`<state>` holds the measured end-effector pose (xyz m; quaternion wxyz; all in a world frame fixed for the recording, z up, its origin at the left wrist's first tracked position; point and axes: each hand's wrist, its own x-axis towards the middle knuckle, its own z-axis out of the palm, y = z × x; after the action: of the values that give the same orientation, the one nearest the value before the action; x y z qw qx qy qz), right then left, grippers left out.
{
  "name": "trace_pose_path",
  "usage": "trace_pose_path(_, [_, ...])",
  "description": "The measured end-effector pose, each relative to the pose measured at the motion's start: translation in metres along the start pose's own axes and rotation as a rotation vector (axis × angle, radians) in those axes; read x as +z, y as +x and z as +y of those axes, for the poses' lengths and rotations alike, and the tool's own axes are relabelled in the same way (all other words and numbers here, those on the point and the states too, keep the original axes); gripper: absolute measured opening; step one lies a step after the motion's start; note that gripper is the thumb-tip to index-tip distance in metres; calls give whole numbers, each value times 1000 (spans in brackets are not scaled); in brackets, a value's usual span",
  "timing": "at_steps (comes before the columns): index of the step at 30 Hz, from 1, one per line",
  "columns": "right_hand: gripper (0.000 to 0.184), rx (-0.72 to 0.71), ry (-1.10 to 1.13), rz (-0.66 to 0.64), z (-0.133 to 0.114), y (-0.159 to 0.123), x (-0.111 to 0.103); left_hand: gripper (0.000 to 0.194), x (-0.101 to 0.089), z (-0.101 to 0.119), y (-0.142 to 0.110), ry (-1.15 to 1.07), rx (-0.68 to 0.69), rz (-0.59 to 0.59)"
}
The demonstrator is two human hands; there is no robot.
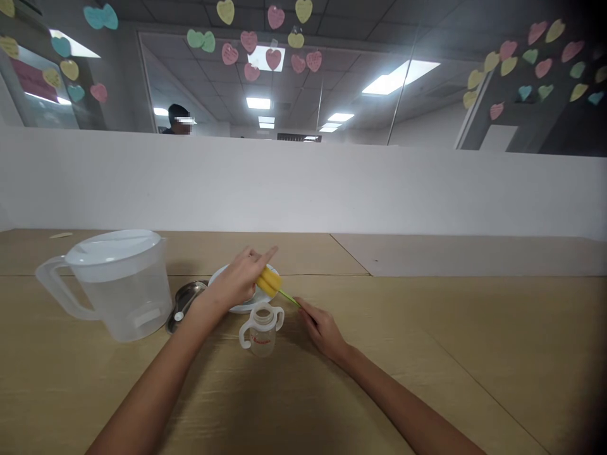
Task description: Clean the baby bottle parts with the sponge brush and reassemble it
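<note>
My right hand (322,328) is closed around the thin green handle (289,298) of a bottle brush with a yellow sponge head (269,281). The sponge end points up and left, against my left hand (241,277). That hand is over a white plate or shallow bowl (241,308), one finger stretched out and the others curled; whatever they hold is hidden. Just below stands a small clear baby bottle (262,341), upright and without a lid, with two white side handles and red print. Neither hand touches the bottle.
A large clear pitcher (133,303) with a white lid and handle stands at the left. Beside it is a metal tray (176,297) with a small white-ended tool. Behind the table, a white wall (303,183) carries glass with heart-shaped notes. A person (179,119) is beyond it.
</note>
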<state>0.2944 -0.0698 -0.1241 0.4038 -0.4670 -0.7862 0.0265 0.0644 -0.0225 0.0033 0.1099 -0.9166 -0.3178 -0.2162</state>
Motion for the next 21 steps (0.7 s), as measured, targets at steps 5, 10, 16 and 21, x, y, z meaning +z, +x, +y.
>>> trace_pose_path(5, [39,-66,-59,15,1,-3,1,86,9,23,2,19,192,-62])
trace_pose_path(10, [38,-119,-64,50,-1,-5,1,78,-11,17,-1,-164,115,-20])
trace_pose_path(16, [36,3,-41,83,-4,-1,0,80,-35,-40,-24,-46,-417,-24])
trace_pose_path(21, [35,17,-32,44,-8,0,-2,87,-20,-82,-40,141,-823,-488])
